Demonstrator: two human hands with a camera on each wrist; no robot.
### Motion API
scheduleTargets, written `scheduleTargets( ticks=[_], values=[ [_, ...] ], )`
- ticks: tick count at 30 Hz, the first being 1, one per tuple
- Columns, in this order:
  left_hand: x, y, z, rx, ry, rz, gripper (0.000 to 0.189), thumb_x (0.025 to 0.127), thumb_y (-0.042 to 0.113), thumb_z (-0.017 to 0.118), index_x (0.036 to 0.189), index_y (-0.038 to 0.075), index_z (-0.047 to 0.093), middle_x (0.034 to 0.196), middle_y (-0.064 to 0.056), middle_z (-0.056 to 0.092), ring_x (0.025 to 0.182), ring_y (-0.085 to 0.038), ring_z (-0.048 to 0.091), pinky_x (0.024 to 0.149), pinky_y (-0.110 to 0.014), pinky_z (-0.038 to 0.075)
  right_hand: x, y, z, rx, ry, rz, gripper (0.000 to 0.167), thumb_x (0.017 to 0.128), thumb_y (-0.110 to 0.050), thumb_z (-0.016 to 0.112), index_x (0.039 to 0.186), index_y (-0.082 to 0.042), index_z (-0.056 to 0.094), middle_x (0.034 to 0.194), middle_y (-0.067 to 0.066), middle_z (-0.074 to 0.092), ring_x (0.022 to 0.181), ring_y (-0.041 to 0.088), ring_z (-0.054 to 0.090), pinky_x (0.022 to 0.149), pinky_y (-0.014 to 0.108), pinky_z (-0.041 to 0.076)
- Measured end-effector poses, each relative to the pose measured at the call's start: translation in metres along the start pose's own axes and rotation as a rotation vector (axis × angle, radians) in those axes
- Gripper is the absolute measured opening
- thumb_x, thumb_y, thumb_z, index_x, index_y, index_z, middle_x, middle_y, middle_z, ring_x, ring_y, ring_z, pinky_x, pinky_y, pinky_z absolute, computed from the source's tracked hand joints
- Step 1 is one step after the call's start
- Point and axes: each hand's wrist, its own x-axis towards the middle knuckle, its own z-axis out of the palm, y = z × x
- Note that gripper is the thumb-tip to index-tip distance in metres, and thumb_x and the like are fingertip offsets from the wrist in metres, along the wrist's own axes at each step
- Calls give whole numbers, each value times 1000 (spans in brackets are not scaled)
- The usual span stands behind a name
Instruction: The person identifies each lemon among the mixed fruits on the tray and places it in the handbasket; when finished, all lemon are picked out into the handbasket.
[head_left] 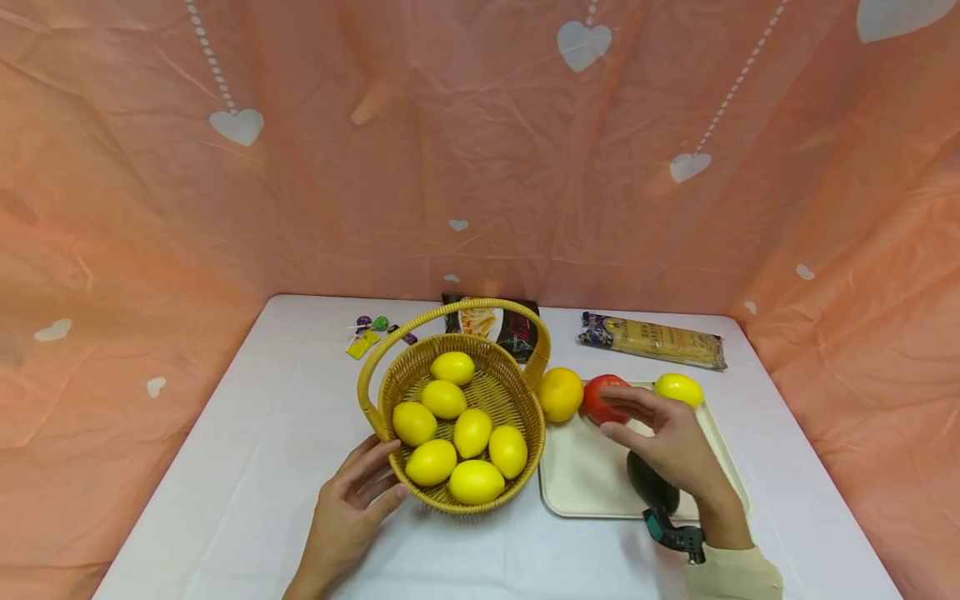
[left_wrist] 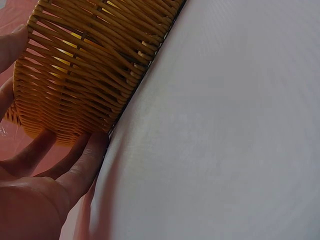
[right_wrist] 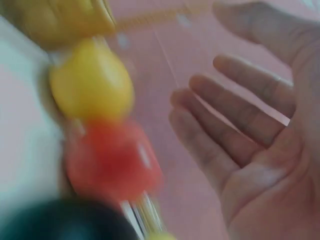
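A round wicker basket with an arched handle holds several yellow lemons. My left hand touches its left side, fingertips resting against the woven wall in the left wrist view. My right hand is held over the cream tray with fingers extended and nothing in it. Beneath this hand lies a dark green avocado, partly covered by it. By the fingertips is a red round fruit; an orange-yellow fruit sits between it and the basket. One lemon lies at the tray's back right.
Behind the basket lies a black food packet. A long pack of noodles lies behind the tray. Several wrapped sweets lie at the back left. A peach curtain with white hearts stands behind the white table.
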Motion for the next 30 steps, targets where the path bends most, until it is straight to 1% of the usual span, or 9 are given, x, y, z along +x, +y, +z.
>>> scheduleTargets(
  ticks=[2, 7, 13, 16, 19, 22, 25, 28, 30],
  values=[
    [0, 0, 0, 5, 1, -1, 56, 95, -7, 81, 148, -5, 63, 168, -30, 36, 134, 0, 62, 108, -25, 63, -7, 10, -23, 98, 34, 11, 42, 97, 2, 81, 137, 6, 71, 131, 15, 78, 118, 10, 76, 102, 14, 62],
    [0, 0, -1, 19, 8, -5, 56, 95, -7, 81, 148, -3, 64, 168, -30, 36, 134, 2, 62, 108, -25, 63, -19, 34, -69, 334, 97, -30, 43, 96, 22, 67, 138, 20, 61, 133, 3, 79, 121, 8, 76, 98, 17, 65],
    [0, 1, -2, 25, 13, -1, 55, 94, -8, 81, 147, -3, 64, 167, -30, 38, 134, 3, 61, 108, -25, 63, -16, 63, -95, 419, 184, -41, 41, 98, 23, 63, 139, 22, 59, 129, 0, 81, 118, 9, 77, 97, 16, 65],
    [0, 2, -1, 25, 12, 1, 56, 94, -8, 81, 147, -5, 64, 167, -30, 38, 134, 3, 61, 107, -25, 63, -10, 79, -101, 380, 234, 14, 40, 100, 17, 68, 140, 19, 61, 126, -5, 82, 115, 5, 77, 97, 13, 63],
    [0, 2, -1, 22, 9, -3, 56, 94, -8, 80, 147, -6, 63, 167, -30, 37, 133, 4, 61, 107, -24, 63, -4, 93, -105, 303, 230, 97, 43, 101, 8, 72, 142, 15, 62, 124, -12, 81, 113, 0, 76, 96, 9, 61],
    [0, 2, -1, 17, 8, -6, 56, 94, -9, 80, 147, -7, 63, 167, -30, 37, 134, 4, 61, 107, -23, 63, 3, 102, -108, 168, 169, 191, 48, 103, -4, 76, 147, 11, 61, 126, -16, 78, 112, -8, 72, 95, 4, 58],
    [0, 3, 0, 10, 9, -7, 56, 94, -10, 80, 147, -8, 62, 168, -30, 37, 134, 4, 61, 107, -23, 63, 9, 107, -108, -15, 59, 290, 56, 104, -18, 79, 151, 6, 60, 137, -2, 76, 112, -11, 68, 94, 1, 55],
    [1, 3, 0, 7, 7, -7, 56, 93, -10, 80, 147, -8, 62, 168, -30, 37, 134, 4, 61, 107, -23, 63, 11, 109, -106, -157, -47, 354, 62, 104, -26, 80, 156, 0, 58, 150, 20, 67, 121, 11, 73, 91, 0, 52],
    [1, 3, 0, 6, 6, -6, 56, 93, -10, 80, 147, -8, 63, 168, -30, 37, 134, 3, 61, 107, -23, 63, 10, 109, -103, -199, -74, 384, 65, 103, -29, 80, 158, -1, 57, 155, 29, 61, 126, 31, 73, 89, 0, 50]
  ],
)
